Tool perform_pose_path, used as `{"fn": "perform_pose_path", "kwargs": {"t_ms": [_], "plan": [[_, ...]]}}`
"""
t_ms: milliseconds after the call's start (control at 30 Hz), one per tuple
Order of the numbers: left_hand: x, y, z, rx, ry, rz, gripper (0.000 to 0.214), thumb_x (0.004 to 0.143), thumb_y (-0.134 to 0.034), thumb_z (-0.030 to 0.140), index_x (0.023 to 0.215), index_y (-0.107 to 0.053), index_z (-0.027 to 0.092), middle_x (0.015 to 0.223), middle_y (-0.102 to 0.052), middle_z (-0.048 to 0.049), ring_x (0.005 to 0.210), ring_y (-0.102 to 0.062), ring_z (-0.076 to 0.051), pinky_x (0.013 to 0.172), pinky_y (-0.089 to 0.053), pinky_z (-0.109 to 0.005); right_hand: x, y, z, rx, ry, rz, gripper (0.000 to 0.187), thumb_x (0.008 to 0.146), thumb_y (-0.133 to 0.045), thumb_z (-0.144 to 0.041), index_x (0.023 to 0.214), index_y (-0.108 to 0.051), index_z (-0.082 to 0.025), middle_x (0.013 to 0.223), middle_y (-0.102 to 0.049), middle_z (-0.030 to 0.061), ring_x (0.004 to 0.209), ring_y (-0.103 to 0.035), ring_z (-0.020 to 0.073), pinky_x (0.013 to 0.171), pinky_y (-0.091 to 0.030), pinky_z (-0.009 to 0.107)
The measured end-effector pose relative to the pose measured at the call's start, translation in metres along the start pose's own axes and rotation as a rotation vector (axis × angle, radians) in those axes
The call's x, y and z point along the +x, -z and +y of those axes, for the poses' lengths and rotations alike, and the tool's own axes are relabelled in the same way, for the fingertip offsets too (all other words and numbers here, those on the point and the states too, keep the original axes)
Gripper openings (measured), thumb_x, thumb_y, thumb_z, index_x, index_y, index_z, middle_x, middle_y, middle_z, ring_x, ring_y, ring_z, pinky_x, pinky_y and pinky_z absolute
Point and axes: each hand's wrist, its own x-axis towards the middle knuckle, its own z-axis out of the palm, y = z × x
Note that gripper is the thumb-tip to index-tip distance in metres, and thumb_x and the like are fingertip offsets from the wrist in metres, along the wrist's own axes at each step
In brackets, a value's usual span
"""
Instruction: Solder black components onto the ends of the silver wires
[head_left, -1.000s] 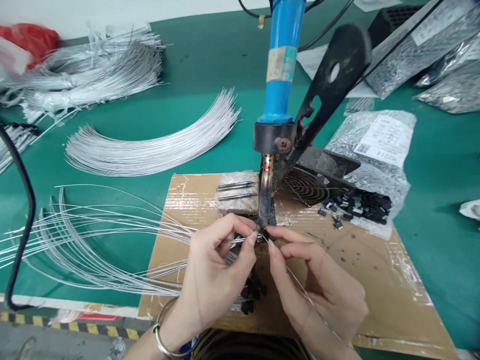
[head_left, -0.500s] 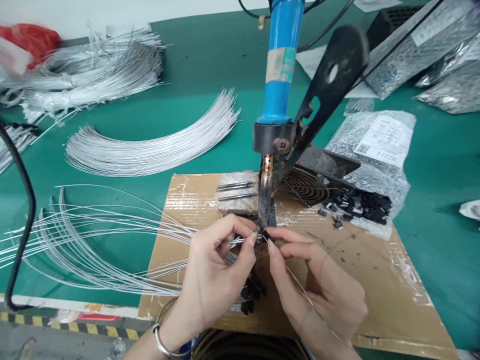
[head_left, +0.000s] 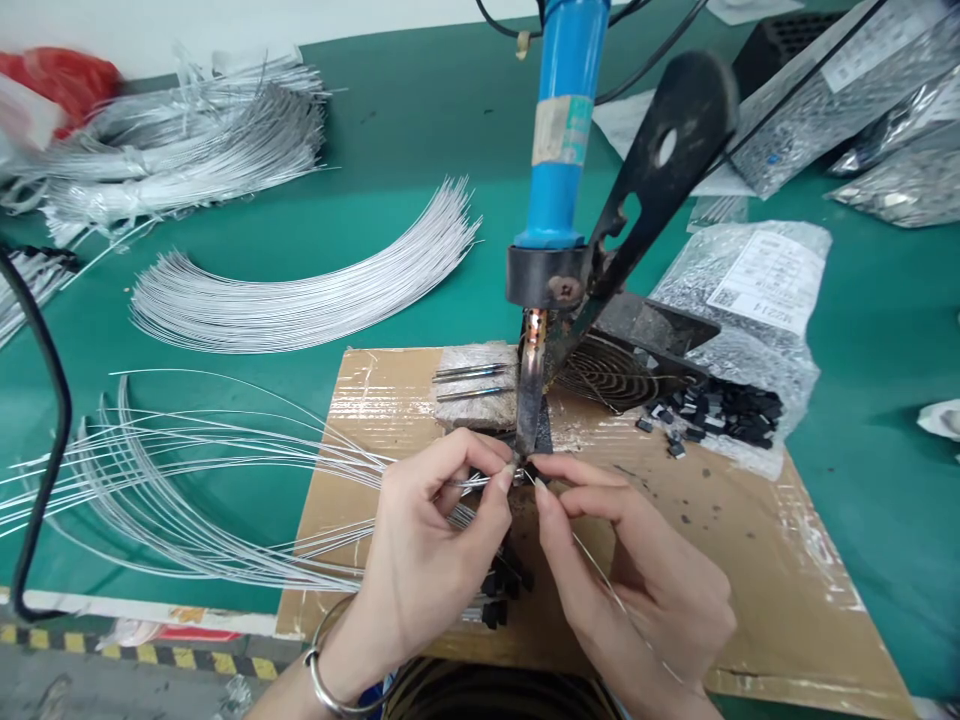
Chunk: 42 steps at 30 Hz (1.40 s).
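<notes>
Just below the tip of a blue-handled soldering iron (head_left: 531, 390), both hands meet. My left hand (head_left: 442, 530) is closed, thumb and forefinger pinching a thin white wire at its end. My right hand (head_left: 630, 560) pinches a strand of solder wire (head_left: 600, 572), which runs back across the palm. Its front end reaches the spot under the iron. A small black connector seems to sit between the fingertips, largely hidden. Wires with black connectors (head_left: 493, 612) on their ends lie beneath my left hand, and their white tails (head_left: 225, 560) spread out to the left.
A cardboard sheet (head_left: 750, 580) covers the green bench. A black bracket (head_left: 667, 150) holds the iron, with a fan (head_left: 615, 370) behind. Loose black connectors (head_left: 720, 412) spill from a plastic bag (head_left: 772, 290). Wire bundles (head_left: 300, 305) lie at the left, near a black cable (head_left: 56, 400).
</notes>
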Motion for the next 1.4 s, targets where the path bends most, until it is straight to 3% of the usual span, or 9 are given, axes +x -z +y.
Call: {"fn": "perform_pose_path", "kwargs": {"t_ms": [267,433,567,700,800,1067,1133,1267,1400], "plan": [[0.002,-0.001,-0.002,-0.015,0.015,-0.013,0.014,0.089,-0.064,0.011,0.078,-0.067,0.018,0.086,-0.075,-0.0029,0.077,-0.070,-0.015,0.062,-0.052,-0.022,-0.003,0.003,0.001,0.037,-0.107,-0.034,0.016,0.091,-0.069,-0.007,0.086,-0.066,-0.022,0.102,-0.081,0.0030,0.089,-0.078,0.0155,0.083,-0.060,0.025],[-0.009,0.005,-0.011,0.123,0.005,0.017,0.014,0.094,-0.063,0.016,0.081,-0.065,0.021,0.093,-0.076,-0.0023,0.070,-0.066,-0.013,0.053,-0.045,-0.023,0.005,0.038,0.018,-0.247,-0.221,0.122,0.016,0.094,-0.071,-0.031,0.081,-0.066,-0.024,0.105,-0.081,0.0054,0.097,-0.078,0.0237,0.094,-0.059,0.038],[-0.018,0.013,-0.025,0.281,-0.111,0.094,0.012,0.096,-0.064,0.014,0.086,-0.066,0.022,0.096,-0.075,-0.0027,0.090,-0.070,-0.018,0.081,-0.054,-0.029,0.012,0.077,0.050,-0.578,-0.194,0.078,0.022,0.098,-0.063,-0.041,0.083,-0.062,-0.025,0.119,-0.077,0.0105,0.122,-0.069,0.0341,0.109,-0.049,0.056],[-0.021,0.012,-0.038,0.394,-0.186,0.077,0.012,0.097,-0.062,0.013,0.089,-0.066,0.021,0.098,-0.074,-0.0061,0.107,-0.070,-0.023,0.093,-0.052,-0.035,0.008,0.091,0.071,-0.627,-0.073,-0.063,0.022,0.100,-0.058,-0.037,0.082,-0.056,-0.026,0.120,-0.076,0.0120,0.129,-0.064,0.0345,0.109,-0.048,0.059],[-0.024,0.009,-0.044,0.397,-0.182,0.053,0.011,0.098,-0.062,0.014,0.091,-0.067,0.021,0.098,-0.075,-0.0056,0.099,-0.072,-0.022,0.088,-0.055,-0.033,0.000,0.085,0.073,-0.559,-0.032,-0.094,0.021,0.099,-0.060,-0.032,0.080,-0.055,-0.024,0.117,-0.076,0.0106,0.127,-0.066,0.0315,0.110,-0.048,0.055],[-0.036,0.011,-0.053,0.386,-0.208,-0.024,0.005,0.098,-0.064,0.020,0.100,-0.068,0.023,0.098,-0.076,-0.0044,0.090,-0.074,-0.021,0.082,-0.058,-0.030,-0.011,0.082,0.064,-0.458,-0.106,0.037,0.011,0.095,-0.069,-0.022,0.088,-0.062,-0.024,0.114,-0.077,0.0048,0.107,-0.074,0.0218,0.094,-0.057,0.037],[-0.037,0.013,-0.054,0.389,-0.209,-0.025,0.007,0.098,-0.064,0.021,0.105,-0.067,0.023,0.099,-0.077,-0.0040,0.091,-0.075,-0.021,0.083,-0.058,-0.029,-0.003,0.083,0.064,-0.483,-0.075,-0.015,0.012,0.097,-0.065,-0.022,0.088,-0.059,-0.024,0.120,-0.076,0.0068,0.117,-0.070,0.0237,0.101,-0.055,0.042],[-0.034,0.018,-0.052,0.395,-0.265,-0.050,0.011,0.101,-0.060,0.019,0.107,-0.068,0.023,0.105,-0.077,-0.0057,0.098,-0.075,-0.020,0.088,-0.058,-0.028,0.015,0.077,0.066,-0.494,-0.007,-0.297,0.014,0.103,-0.054,-0.021,0.090,-0.050,-0.024,0.139,-0.067,0.0144,0.147,-0.048,0.0298,0.114,-0.046,0.058],[-0.031,0.023,-0.048,0.407,-0.295,-0.075,0.015,0.101,-0.059,0.019,0.110,-0.069,0.024,0.114,-0.077,-0.0068,0.108,-0.075,-0.021,0.094,-0.058,-0.027,0.010,0.075,0.066,-0.494,0.054,-0.406,0.014,0.105,-0.050,-0.017,0.093,-0.048,-0.023,0.142,-0.063,0.0172,0.148,-0.046,0.0305,0.113,-0.047,0.060]]}}
